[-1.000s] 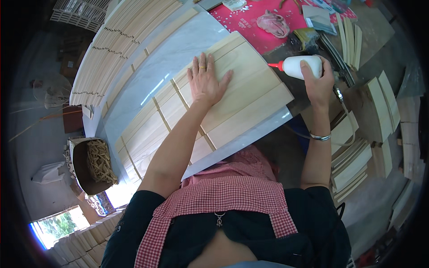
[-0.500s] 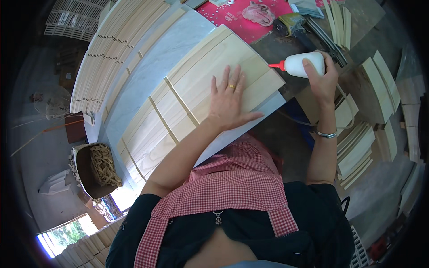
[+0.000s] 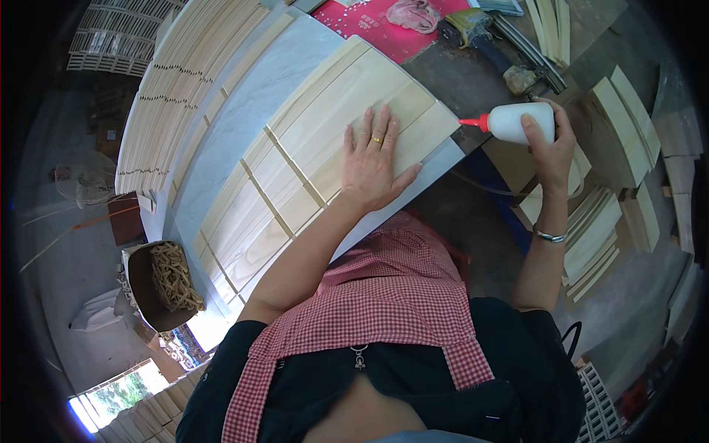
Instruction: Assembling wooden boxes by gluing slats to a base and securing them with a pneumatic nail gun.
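A pale wooden panel (image 3: 354,100) with grooves across it lies on the white work surface (image 3: 255,85) before me. My left hand (image 3: 371,164) rests flat on its right part, fingers spread, a gold ring on one finger. In my right hand (image 3: 552,140) is a white squeeze bottle (image 3: 517,122) with a red nozzle, held on its side. The nozzle tip points left, close to the panel's right corner; whether it touches cannot be told. No liquid shows at the tip.
Long thin wooden strips (image 3: 185,88) stand stacked at the far left. A box of wood pieces (image 3: 176,277) sits at the left. An air nailer (image 3: 480,37) and a pink cloth (image 3: 413,15) lie at the back. Curved boards (image 3: 591,236) are piled at the right.
My right hand has shifted the bottle slightly right and down. The view has turned a little, and the left hand stays flat on the panel.
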`<state>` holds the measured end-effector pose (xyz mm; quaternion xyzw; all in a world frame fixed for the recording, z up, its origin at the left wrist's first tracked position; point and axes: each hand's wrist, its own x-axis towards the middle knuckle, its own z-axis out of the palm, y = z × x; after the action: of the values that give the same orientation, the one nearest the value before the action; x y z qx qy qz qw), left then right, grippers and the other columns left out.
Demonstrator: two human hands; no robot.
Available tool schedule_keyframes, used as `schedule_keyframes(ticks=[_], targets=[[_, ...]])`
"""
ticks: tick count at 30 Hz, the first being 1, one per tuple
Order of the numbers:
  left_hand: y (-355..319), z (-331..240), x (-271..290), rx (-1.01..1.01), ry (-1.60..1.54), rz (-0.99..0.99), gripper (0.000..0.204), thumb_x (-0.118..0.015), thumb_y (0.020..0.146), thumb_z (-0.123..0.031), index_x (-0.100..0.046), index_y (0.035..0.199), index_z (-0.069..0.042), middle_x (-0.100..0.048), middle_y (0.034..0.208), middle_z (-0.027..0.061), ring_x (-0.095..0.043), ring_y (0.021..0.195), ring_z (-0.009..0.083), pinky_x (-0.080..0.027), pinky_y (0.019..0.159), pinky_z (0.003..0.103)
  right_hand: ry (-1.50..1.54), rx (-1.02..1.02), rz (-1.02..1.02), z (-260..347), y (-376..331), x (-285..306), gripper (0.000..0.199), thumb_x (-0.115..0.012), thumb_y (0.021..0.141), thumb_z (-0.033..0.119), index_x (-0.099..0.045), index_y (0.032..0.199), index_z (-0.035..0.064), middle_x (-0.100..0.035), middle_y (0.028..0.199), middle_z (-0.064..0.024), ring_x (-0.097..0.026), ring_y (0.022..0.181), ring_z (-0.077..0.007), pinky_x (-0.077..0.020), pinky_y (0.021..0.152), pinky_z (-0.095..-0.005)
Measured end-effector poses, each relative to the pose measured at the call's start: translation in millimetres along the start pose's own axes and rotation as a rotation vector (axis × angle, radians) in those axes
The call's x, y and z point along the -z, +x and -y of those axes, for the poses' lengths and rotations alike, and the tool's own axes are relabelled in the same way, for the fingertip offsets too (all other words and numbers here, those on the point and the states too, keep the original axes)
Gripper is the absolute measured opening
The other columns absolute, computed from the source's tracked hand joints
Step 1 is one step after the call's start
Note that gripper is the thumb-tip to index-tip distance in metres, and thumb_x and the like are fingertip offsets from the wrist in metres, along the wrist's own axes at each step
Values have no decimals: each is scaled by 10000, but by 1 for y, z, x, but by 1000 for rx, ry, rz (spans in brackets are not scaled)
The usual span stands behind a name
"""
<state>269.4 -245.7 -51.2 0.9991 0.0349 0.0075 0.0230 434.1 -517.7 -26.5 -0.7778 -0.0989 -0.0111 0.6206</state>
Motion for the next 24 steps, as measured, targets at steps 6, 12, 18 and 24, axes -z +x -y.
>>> schedule_keyframes(ticks=[6, 12, 18, 24], targets=[[1, -1, 2, 7, -18, 9, 893, -496, 973, -597, -251, 1613, -24, -144, 1716, 155, -53, 1592, 366, -107, 1245, 603, 0, 6, 4, -4, 2, -1, 442, -753, 853, 173, -632, 1248, 15, -685, 1091, -159, -658, 925, -249, -551, 812, -342], [1, -1, 1, 7, -2, 9, 890, -497, 973, -593, -250, 1615, -28, -142, 1717, 153, -46, 1592, 364, -96, 1249, 597, 45, 26, -3, -8, 6, -19, 441, -752, 860, 169, -623, 1251, 11, -683, 1103, -159, -654, 925, -244, -550, 813, -341], [1, -2, 3, 14, -5, 21, 891, -500, 972, -590, -244, 1618, -31, -141, 1717, 152, -41, 1593, 363, -88, 1250, 595, 89, 59, -24, -7, 15, -50, 439, -758, 863, 163, -613, 1244, -2, -677, 1115, -153, -647, 937, -235, -543, 830, -330], [1, -3, 5, 31, -20, 55, 896, -506, 968, -587, -238, 1620, -33, -140, 1717, 154, -44, 1592, 368, -86, 1250, 595, 125, 108, -17, -6, 29, -76, 442, -769, 858, 165, -610, 1231, -11, -672, 1123, -145, -641, 951, -228, -537, 848, -327]])
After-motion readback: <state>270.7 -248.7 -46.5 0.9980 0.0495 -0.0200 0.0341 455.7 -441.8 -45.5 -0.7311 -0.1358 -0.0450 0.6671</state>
